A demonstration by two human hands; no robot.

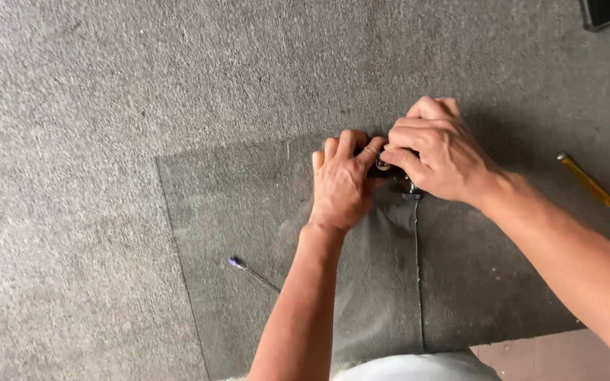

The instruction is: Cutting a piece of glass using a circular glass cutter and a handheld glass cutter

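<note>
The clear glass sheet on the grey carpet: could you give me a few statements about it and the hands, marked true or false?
1. The clear glass sheet lies flat on the grey carpet. True.
2. Both hands meet at a small dark tool near the sheet's far edge. True.
3. The left hand holds the yellow-handled tool. False: that tool lies untouched on the carpet, beyond the right hand.
4. The thin rod with a purple tip stands upright. False: it lies flat on the glass, near the left forearm.
5. A thin line runs along the glass from the dark tool toward the person. True.
</note>
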